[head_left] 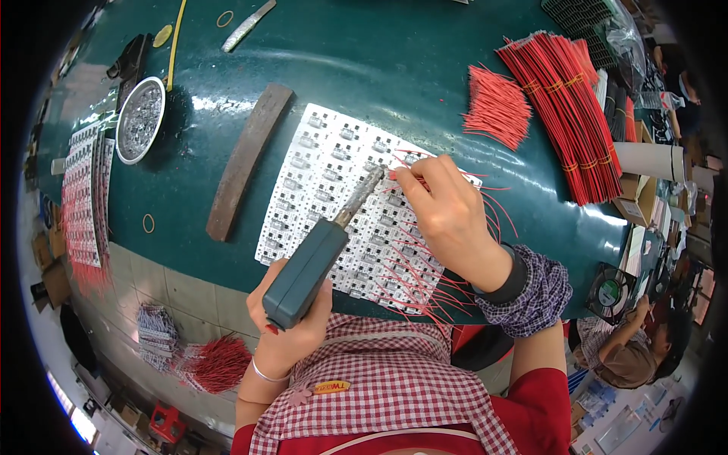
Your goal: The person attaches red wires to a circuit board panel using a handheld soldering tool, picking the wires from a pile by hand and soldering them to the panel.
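Observation:
A white panel of small circuit boards (320, 176) lies on the green table before me. My left hand (294, 334) is wrapped round the dark green handle of a soldering gun (307, 271). Its metal tip points up and right over the panel, close to my right fingertips. My right hand (451, 216) is closed in a pinch at the panel's upper right part, with a thin red wire (509, 220) trailing from it. Whether the tip touches solder there is too small to tell. Several red wires (406, 284) stick out from the panel's lower right side.
A dark curved bar (249, 163) lies left of the panel, and a white-rimmed bowl of grey bits (142, 121) farther left. Stacked wired panels (82, 201) stand at the left edge. Loose red wires (497, 108) and banded red wire bundles (565, 114) lie far right. A person (626, 353) sits at right.

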A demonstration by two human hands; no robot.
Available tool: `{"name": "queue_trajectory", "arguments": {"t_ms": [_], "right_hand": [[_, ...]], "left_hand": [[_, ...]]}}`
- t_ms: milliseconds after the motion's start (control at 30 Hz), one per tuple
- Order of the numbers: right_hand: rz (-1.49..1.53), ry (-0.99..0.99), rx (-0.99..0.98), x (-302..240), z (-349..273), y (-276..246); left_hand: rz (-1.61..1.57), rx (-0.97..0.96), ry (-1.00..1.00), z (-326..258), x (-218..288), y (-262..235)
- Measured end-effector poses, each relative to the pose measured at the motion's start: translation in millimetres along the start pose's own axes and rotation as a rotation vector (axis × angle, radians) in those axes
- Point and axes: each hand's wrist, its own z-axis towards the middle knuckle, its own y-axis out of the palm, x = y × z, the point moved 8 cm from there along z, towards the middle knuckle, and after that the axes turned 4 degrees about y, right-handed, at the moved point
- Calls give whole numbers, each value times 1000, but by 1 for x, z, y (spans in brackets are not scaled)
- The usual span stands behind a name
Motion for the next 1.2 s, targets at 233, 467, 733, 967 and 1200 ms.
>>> {"name": "queue_trajectory", "arguments": {"t_ms": [233, 467, 733, 967, 1200], "right_hand": [[2, -6, 5, -1, 0, -1], [19, -31, 100, -1, -3, -4], [64, -9, 150, -11, -14, -8], [88, -17, 109, -10, -14, 2], [62, -19, 94, -12, -15, 4]], "left_hand": [[-66, 79, -39, -7, -6, -9], [-63, 112, 23, -5, 0, -10], [-61, 95, 20, -6, 0, -12], [-101, 90, -46, -7, -5, -11], [-87, 31, -41, -4, -6, -7]]}}
